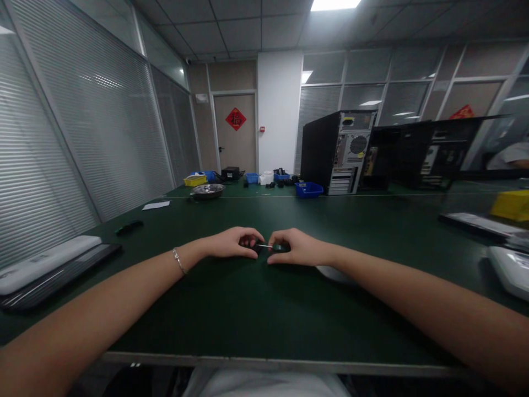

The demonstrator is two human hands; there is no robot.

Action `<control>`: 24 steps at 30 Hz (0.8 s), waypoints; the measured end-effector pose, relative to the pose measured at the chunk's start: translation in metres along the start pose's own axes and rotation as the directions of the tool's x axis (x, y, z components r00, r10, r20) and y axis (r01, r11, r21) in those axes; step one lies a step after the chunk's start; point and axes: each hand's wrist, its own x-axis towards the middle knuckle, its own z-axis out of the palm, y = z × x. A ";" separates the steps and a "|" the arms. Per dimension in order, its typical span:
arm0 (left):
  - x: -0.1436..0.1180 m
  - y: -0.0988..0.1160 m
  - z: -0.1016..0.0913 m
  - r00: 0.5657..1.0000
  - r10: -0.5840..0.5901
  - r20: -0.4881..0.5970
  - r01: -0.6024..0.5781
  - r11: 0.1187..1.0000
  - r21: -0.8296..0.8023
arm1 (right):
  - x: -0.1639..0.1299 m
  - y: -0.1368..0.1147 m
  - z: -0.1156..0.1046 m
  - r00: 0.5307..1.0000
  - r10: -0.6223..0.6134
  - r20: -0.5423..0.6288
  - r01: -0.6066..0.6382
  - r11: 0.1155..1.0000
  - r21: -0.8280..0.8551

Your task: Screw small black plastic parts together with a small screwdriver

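Hands: your left hand [233,243] and right hand [295,248] rest close together on the dark green table mat [264,309], fingers curled.
Held: both pinch a small dark part with a thin metal pin [268,246] between them.
Beyond: round metal dish [207,191], blue plastic bin [309,189], black computer tower [336,151].

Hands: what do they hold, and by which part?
Left hand and right hand pinch a small dark part between fingertips, one at each end.
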 end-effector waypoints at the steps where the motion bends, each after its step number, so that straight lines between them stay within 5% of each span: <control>1: 0.001 -0.001 0.001 1.000 -0.002 -0.009 0.002 1.000 -0.016 | -0.001 -0.002 0.001 1.000 0.028 -0.010 -0.029 0.998 -0.053; 5: 0.001 -0.003 0.003 0.998 0.005 -0.057 -0.009 0.997 -0.082 | 0.000 -0.007 0.007 0.995 0.090 -0.051 -0.098 0.978 -0.186; 12: 0.003 -0.006 0.005 0.993 0.022 -0.112 -0.045 0.978 -0.202 | 0.001 -0.004 0.018 0.993 -0.013 -0.114 -0.006 0.985 -0.170; 18: 0.006 -0.007 0.011 0.990 0.042 -0.135 -0.086 0.937 -0.339 | 0.005 0.005 0.023 0.925 -0.045 -0.377 0.001 0.993 -0.116; 24: 0.008 0.001 0.019 0.979 0.077 -0.187 -0.143 0.916 -0.375 | 0.007 0.005 0.026 0.888 -0.072 -0.455 0.003 0.988 -0.152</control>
